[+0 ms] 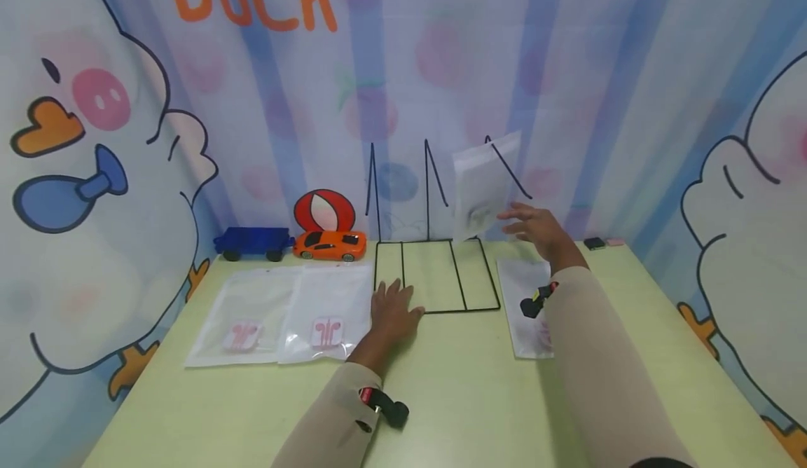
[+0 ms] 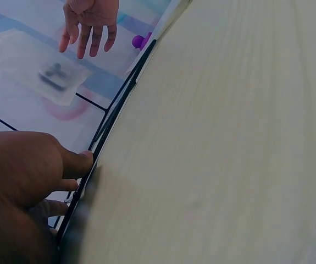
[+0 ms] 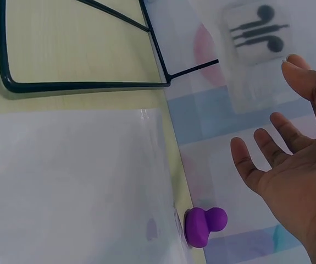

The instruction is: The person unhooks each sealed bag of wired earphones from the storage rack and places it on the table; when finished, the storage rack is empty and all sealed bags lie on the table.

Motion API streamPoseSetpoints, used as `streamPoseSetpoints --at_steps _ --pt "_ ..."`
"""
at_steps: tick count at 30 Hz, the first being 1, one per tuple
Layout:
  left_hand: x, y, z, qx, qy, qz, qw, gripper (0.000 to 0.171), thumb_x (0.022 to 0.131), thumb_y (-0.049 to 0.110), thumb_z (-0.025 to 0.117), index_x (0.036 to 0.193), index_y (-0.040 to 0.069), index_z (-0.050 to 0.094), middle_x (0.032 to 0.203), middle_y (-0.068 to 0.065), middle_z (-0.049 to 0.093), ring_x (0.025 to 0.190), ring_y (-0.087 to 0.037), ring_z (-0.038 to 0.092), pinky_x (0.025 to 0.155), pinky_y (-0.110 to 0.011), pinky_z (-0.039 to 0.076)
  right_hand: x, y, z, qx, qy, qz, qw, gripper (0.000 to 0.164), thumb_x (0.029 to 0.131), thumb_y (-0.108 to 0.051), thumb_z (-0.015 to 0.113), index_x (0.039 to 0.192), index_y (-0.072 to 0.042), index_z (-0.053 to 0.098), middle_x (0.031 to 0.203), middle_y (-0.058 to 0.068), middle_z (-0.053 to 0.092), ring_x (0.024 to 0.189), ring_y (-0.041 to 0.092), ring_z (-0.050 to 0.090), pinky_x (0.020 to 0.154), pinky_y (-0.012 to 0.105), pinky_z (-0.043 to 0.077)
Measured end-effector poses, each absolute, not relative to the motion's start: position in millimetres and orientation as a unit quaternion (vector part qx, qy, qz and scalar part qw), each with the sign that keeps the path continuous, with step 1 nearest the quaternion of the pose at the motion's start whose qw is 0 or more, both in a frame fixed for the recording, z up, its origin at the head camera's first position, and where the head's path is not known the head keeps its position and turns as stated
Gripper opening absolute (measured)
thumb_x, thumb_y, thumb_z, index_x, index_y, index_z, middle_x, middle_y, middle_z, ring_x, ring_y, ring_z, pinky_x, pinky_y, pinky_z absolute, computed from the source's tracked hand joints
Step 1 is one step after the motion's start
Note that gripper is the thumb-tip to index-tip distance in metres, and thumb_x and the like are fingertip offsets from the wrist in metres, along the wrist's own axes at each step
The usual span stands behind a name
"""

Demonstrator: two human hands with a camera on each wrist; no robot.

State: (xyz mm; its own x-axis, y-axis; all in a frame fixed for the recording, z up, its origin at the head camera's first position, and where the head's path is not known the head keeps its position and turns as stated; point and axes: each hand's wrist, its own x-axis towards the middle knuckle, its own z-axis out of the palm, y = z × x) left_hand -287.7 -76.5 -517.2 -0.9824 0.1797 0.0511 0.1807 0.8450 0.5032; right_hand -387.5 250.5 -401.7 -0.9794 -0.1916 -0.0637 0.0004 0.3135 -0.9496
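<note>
A black wire rack stands on the table, with three upright hooks at its back. From its right hook hangs a white pouch with an earphone set showing dark through it in the right wrist view. My right hand is just right of this pouch, fingers spread, holding nothing; the right wrist view shows a gap between them. My left hand rests on the rack's front left corner with fingers extended, and its thumb touches the front wire. Another pouch lies right of the rack, partly under my right forearm.
Two clear pouches with pink earphone sets lie left of the rack. Behind them stand an orange toy car and a blue toy trailer. Small black and pink pieces sit at the back right. A printed curtain closes off the back.
</note>
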Motion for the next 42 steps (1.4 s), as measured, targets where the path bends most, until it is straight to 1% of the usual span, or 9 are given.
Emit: streamPoseSetpoints --at_steps 10,12,18,24,26,32,36,39,42 --pt "-287.4 -76.8 -513.9 -0.089 -0.961 -0.261 -0.012 0.058 0.108 0.033 0.062 0.157 0.003 0.055 0.173 -0.025 0.041 0.164 -0.055 0.024 0.137 -0.065 0.019 -408.8 256.1 -411.4 -0.061 0.805 -0.585 0.07 0.043 0.11 -0.006 0.058 0.149 0.011 0.058 0.187 0.001 0.008 0.17 0.039 0.021 0.137 0.066 0.019" --pt "-288.0 -77.1 -513.6 -0.09 -0.961 -0.261 -0.015 0.058 0.108 0.032 0.062 0.157 0.003 0.055 0.173 -0.025 0.04 0.165 -0.055 0.023 0.137 -0.064 0.018 -412.2 256.2 -411.0 -0.061 0.803 -0.589 0.068 0.044 0.108 -0.005 0.061 0.149 0.009 0.059 0.187 0.001 0.009 0.172 0.036 0.016 0.137 0.066 0.018" --pt "-288.8 -78.7 -512.3 -0.085 -0.961 -0.264 -0.014 0.058 0.11 0.033 0.061 0.159 0.004 0.054 0.174 -0.024 0.038 0.165 -0.054 0.022 0.138 -0.063 0.018 -411.7 250.2 -406.1 -0.077 0.813 -0.575 0.055 0.044 0.106 -0.007 0.065 0.147 0.01 0.061 0.184 0.012 0.021 0.171 0.039 0.019 0.137 0.067 0.02" --pt "-288.9 -78.5 -513.2 -0.086 -0.964 -0.253 -0.013 0.057 0.109 0.033 0.062 0.158 0.005 0.055 0.173 -0.024 0.04 0.165 -0.054 0.024 0.137 -0.063 0.019 -403.5 243.3 -396.1 -0.069 0.809 -0.582 0.043 0.043 0.105 -0.003 0.065 0.144 0.014 0.06 0.186 0.008 0.009 0.173 0.035 0.002 0.138 0.063 0.018" --pt "-288.5 -78.1 -513.6 -0.088 -0.963 -0.253 -0.013 0.056 0.109 0.033 0.062 0.158 0.005 0.055 0.173 -0.024 0.041 0.164 -0.054 0.025 0.137 -0.063 0.02 -401.9 243.1 -394.2 -0.07 0.818 -0.569 0.041 0.04 0.106 -0.005 0.064 0.142 0.013 0.062 0.186 0.006 0.01 0.174 0.034 0.002 0.138 0.062 0.018" --pt "-286.5 -75.3 -513.0 -0.087 -0.963 -0.255 -0.003 0.055 0.108 0.032 0.063 0.156 0.005 0.057 0.172 -0.024 0.042 0.164 -0.054 0.026 0.136 -0.064 0.021 -399.0 247.2 -402.6 -0.078 0.825 -0.558 0.04 0.04 0.106 -0.008 0.063 0.138 0.015 0.062 0.18 0.016 0.028 0.17 0.04 0.019 0.137 0.063 0.022" --pt "-283.6 -75.1 -511.9 -0.086 -0.963 -0.255 -0.001 0.054 0.107 0.031 0.064 0.155 0.005 0.058 0.171 -0.025 0.043 0.163 -0.054 0.028 0.135 -0.065 0.022 -391.9 244.9 -411.0 -0.073 0.804 -0.588 0.05 0.039 0.106 -0.008 0.064 0.136 0.017 0.062 0.176 0.018 0.036 0.167 0.039 0.027 0.137 0.063 0.022" --pt "-282.9 -75.3 -510.8 -0.082 -0.962 -0.26 -0.01 0.056 0.108 0.032 0.063 0.156 0.005 0.056 0.173 -0.024 0.041 0.164 -0.054 0.025 0.136 -0.064 0.02 -388.8 241.7 -415.1 -0.071 0.791 -0.606 0.038 0.035 0.106 -0.008 0.065 0.132 0.016 0.065 0.152 0.01 0.06 0.155 0.033 0.046 0.136 0.06 0.028" --pt "-283.8 -75.2 -511.4 -0.079 -0.961 -0.264 -0.017 0.057 0.109 0.033 0.063 0.158 0.006 0.055 0.174 -0.023 0.039 0.165 -0.053 0.023 0.137 -0.063 0.018 -392.1 239.1 -423.6 -0.074 0.775 -0.627 0.024 0.032 0.106 -0.007 0.065 0.128 0.017 0.066 0.119 -0.005 0.068 0.128 0.019 0.062 0.132 0.055 0.036"
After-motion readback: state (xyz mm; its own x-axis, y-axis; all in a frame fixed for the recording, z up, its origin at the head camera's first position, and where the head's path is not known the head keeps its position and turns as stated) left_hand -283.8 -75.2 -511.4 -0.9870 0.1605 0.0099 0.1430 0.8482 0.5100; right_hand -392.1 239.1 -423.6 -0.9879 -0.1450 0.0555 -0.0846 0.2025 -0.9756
